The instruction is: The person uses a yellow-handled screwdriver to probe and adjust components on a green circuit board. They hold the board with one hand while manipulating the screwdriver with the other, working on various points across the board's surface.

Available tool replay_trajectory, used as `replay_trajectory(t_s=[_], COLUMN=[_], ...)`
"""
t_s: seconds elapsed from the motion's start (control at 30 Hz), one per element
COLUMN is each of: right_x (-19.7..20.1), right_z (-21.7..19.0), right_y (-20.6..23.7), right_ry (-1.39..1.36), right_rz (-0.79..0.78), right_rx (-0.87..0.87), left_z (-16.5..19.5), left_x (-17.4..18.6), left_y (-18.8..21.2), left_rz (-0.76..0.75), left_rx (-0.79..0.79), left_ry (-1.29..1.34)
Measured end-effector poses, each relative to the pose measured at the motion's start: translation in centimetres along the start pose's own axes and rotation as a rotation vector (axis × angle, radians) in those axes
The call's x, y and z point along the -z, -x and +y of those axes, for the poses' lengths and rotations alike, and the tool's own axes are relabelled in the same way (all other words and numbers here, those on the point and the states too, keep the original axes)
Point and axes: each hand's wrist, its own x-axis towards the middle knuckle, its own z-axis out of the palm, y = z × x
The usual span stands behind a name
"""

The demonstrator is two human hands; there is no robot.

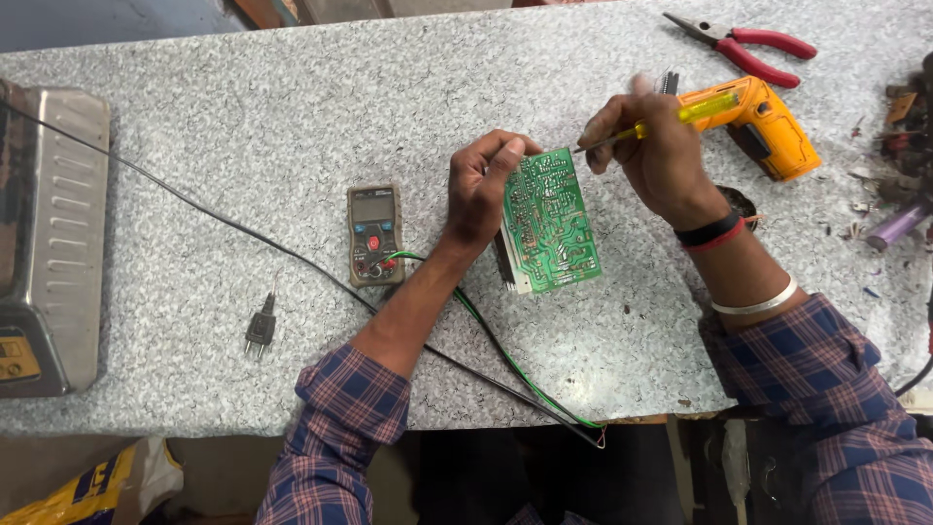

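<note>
A green circuit board (550, 222) stands tilted on the speckled grey worktop (292, 117), solder side up. My left hand (483, 187) grips its left edge near the top. My right hand (653, 146) holds a screwdriver with a yellow translucent handle (707, 108); its metal tip touches the board's upper right corner. A black and red band and a silver bangle sit on my right wrist.
A multimeter (374, 233) with green and black leads lies left of the board. A two-pin plug (260, 331) on a black cable rests nearer the front edge. An orange cordless driver (768, 126), red-handled pliers (753, 49), a metal appliance (49, 233) and scattered parts (894, 156) surround them.
</note>
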Motion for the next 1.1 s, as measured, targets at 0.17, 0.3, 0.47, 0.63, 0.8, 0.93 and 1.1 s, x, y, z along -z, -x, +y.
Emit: replay_trajectory(t_s=[0.17, 0.3, 0.47, 0.63, 0.8, 0.93, 1.1], right_x=[-0.6, -0.9, -1.6, -2.6, -3.3, -3.8, -4.0], right_z=[-0.2, -0.7, -0.8, -0.9, -1.1, 0.1, 2.5], right_y=[0.0, -0.4, -0.7, -0.7, -1.2, -1.2, -1.1], right_ry=[0.046, 0.044, 0.122, 0.233, 0.249, 0.358, 0.04], right_rz=[-0.081, -0.129, -0.159, -0.138, -0.214, -0.131, -0.028], right_rx=[-0.003, -0.057, -0.092, -0.047, -0.066, -0.076, -0.013], left_z=[0.5, 0.0, -0.7, -0.9, -1.2, -1.2, -1.0], left_x=[0.5, 1.1, 1.7, 1.8, 2.1, 2.1, 2.0], left_y=[-0.3, -0.5, -1.0, -0.9, -1.4, -1.7, -1.9], left_rz=[-0.037, -0.004, 0.039, -0.007, -0.005, 0.035, 0.032], left_rx=[-0.108, -0.072, -0.041, -0.081, 0.001, -0.025, -0.013], left_ry=[0.005, 0.036, -0.015, -0.042, -0.106, -0.199, -0.183])
